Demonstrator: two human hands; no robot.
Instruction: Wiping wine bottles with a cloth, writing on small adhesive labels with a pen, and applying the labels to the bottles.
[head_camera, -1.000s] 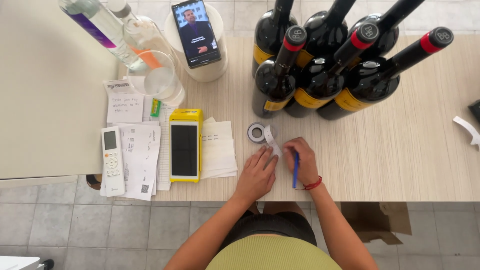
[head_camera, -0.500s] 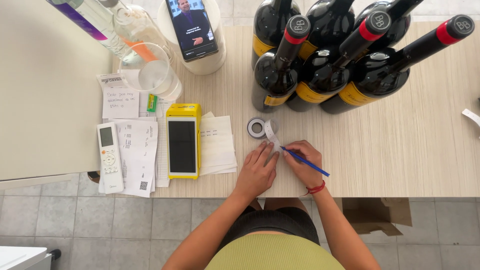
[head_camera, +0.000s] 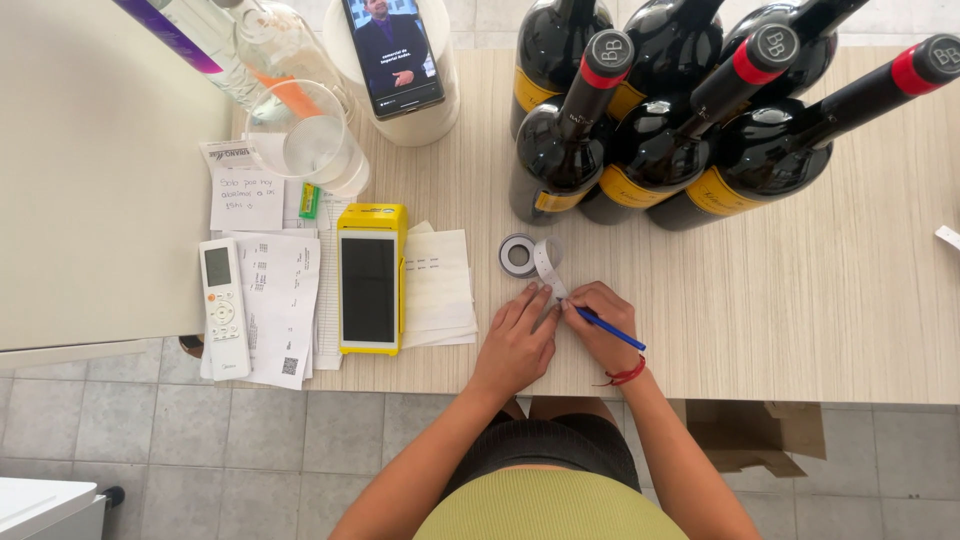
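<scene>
Pen is now swinging out toward 4 o'clock in the right hand, pinched; left hand is pressing flat, fingers together, on the label strip beside its roll on the counter.

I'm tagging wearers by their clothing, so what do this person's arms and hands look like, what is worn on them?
Both arms are bare, with no sleeves showing up to the yellow-green ribbed top. The left hand has no ring, watch or glove that I can see. The right hand is also ungloved, and a thin red string bracelet circles its wrist. Nail details are too small to tell.
</scene>
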